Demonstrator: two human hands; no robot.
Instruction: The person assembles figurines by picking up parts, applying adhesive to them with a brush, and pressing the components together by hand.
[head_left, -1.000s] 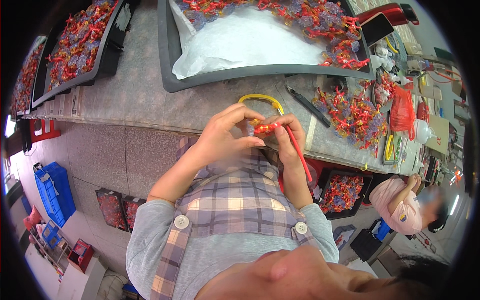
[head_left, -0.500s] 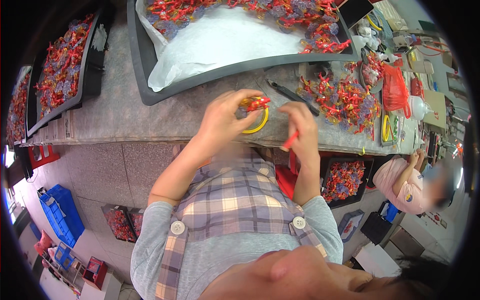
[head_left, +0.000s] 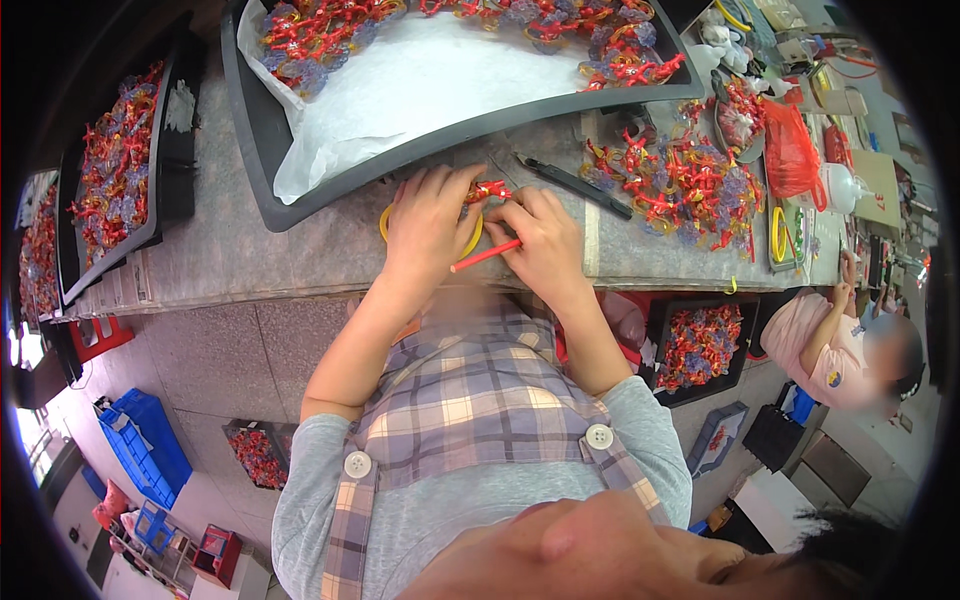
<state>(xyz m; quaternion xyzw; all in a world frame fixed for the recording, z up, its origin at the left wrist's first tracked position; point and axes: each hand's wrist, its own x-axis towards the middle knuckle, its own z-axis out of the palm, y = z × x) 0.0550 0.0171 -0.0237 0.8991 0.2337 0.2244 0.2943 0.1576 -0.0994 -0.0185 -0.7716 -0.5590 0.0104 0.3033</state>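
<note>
My left hand (head_left: 430,220) is closed, its fingers curled round a small shiny red figure (head_left: 488,190) that shows beyond the fingertips. Beneath and beside this hand, parts of a yellow ring (head_left: 474,238) show; the hand hides the rest. My right hand (head_left: 545,240) has come in close to the figure, fingertips bent toward it. A thin red stick-like tool (head_left: 486,256) is held in the right hand and points down to the left. Whether the right fingertips touch the figure cannot be made out. A black pen-shaped tool (head_left: 575,185) lies just beyond the right hand.
A large black tray (head_left: 400,148) lined with white sheet (head_left: 430,85) stands ahead, red-and-purple pieces along its far side. A loose pile of such pieces (head_left: 690,190) lies right. Another full tray (head_left: 120,170) stands left. A red bag (head_left: 793,150) and a seated person (head_left: 830,345) are farther right.
My right hand has moved left and up to meet the left hand, and the red tool has swung flatter. My left hand has moved slightly and covers more of the yellow ring. The view shifted a little.
</note>
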